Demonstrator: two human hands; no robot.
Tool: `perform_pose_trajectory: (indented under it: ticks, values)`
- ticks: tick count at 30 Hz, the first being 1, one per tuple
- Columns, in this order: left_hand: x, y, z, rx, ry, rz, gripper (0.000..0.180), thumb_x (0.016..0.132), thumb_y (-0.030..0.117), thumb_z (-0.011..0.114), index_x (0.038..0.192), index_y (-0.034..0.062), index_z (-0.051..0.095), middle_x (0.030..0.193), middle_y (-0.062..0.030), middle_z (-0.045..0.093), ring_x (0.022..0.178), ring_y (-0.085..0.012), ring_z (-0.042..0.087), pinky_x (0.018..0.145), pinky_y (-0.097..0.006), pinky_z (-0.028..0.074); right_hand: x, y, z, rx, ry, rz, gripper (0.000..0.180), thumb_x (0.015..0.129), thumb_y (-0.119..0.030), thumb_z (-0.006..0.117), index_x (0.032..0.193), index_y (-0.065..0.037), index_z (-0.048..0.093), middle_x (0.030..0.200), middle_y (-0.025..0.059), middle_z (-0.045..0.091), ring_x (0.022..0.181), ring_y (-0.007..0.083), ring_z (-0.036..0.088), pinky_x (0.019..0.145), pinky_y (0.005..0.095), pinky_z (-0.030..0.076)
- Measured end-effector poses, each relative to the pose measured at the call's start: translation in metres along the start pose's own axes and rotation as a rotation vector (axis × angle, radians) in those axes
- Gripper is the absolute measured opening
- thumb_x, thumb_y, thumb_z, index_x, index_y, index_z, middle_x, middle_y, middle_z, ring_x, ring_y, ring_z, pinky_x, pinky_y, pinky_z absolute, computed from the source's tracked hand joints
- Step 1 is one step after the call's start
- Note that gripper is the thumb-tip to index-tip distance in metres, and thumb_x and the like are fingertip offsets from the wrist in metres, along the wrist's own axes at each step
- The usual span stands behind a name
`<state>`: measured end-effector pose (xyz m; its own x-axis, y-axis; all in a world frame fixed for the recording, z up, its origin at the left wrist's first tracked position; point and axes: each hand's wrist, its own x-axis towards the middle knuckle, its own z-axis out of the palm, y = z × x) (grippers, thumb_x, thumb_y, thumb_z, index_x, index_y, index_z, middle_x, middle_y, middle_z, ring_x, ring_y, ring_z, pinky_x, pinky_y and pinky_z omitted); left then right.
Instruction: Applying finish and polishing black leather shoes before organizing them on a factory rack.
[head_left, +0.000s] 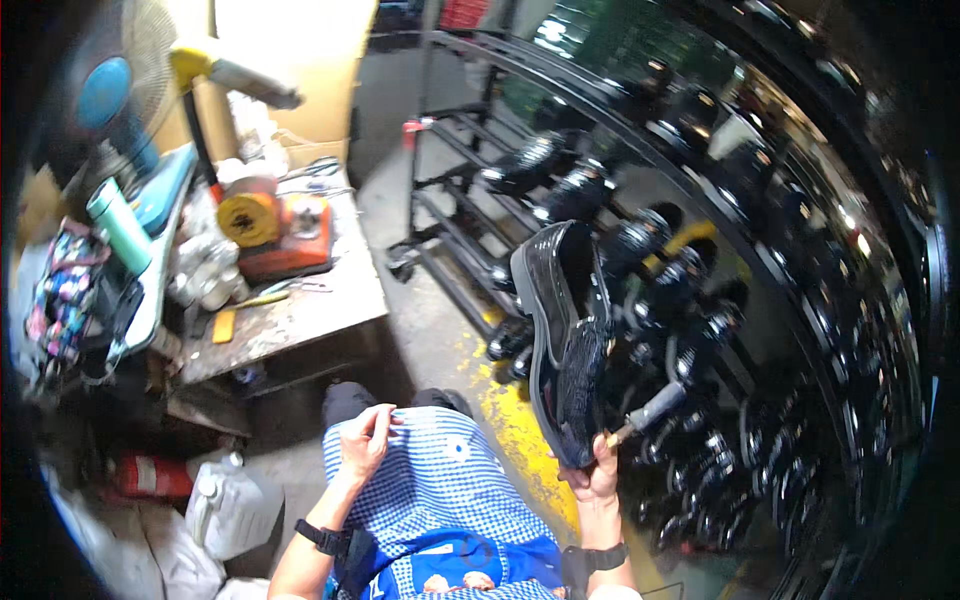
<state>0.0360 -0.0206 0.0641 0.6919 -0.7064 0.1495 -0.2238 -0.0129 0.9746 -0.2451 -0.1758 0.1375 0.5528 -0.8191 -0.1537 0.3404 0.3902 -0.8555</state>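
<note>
1. Shoe (560, 345) is hanging heel-up beside the rack (455, 42); R hand (592, 470) is gripping it near the toe only, so the weight is prob. levering it loose if fingers relax.
2. L hand (367, 440) is curling loosely over the apron (450, 460), not supporting the shoe; can't tell if it's pinching sth small.
3. Gloss is risking scuffs b/c neighbouring black shoes (580, 190) are sitting close by.
4. Grey rod-like piece (655, 408) is pointing away from R thumb; can't tell if held, poss. scratching the upper.
5. Materials: shoe is showing shiny black sides, a rougher, creased-looking front & long curved sole; apron is showing blue/white check cloth; rack is running in slim dark bars.
</note>
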Motion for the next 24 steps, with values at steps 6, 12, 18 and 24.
perform_pose_trajectory:
  ticks: [6,12,18,24]
  values:
    - [-0.007,-0.010,-0.021,0.374,0.024,0.347,0.007,0.081,0.008,0.058,0.076,0.0042,0.063,0.060,-0.0119,0.058,0.050,-0.0249,0.059,0.046,-0.032,0.046,0.119,0.050,0.069,0.364,-0.312,0.345,0.058,0.089,-0.052,0.049,0.092,0.005,0.061,0.078,0.0200,0.066,0.028,0.0053,0.033,0.030,0.0189,0.028]
    - [0.003,-0.004,-0.026,0.321,0.117,0.319,0.009,0.080,0.008,0.060,0.072,0.0037,0.062,0.057,-0.0128,0.056,0.048,-0.0250,0.058,0.045,-0.033,0.045,0.207,0.087,0.156,0.414,-0.493,0.417,0.056,0.094,-0.048,0.039,0.099,0.003,0.061,0.079,0.0213,0.066,0.026,0.0062,0.031,0.030,0.0206,0.030]
    - [0.009,-0.001,-0.039,0.346,0.108,0.334,0.008,0.078,0.007,0.063,0.079,-0.0005,0.066,0.063,-0.0127,0.062,0.051,-0.0230,0.061,0.047,-0.029,0.049,0.282,0.104,0.236,0.353,-0.423,0.533,0.060,0.092,-0.052,0.040,0.086,0.002,0.064,0.074,0.0178,0.067,0.025,0.0060,0.027,0.028,0.0200,0.023]
    - [0.009,-0.005,-0.046,0.368,0.142,0.359,0.007,0.076,0.006,0.065,0.079,0.0000,0.066,0.061,-0.0105,0.062,0.050,-0.0208,0.061,0.047,-0.028,0.049,0.335,0.113,0.307,0.401,-0.397,0.477,0.048,0.091,-0.047,0.046,0.092,-0.003,0.064,0.079,0.0199,0.067,0.026,0.0058,0.028,0.028,0.0200,0.023]
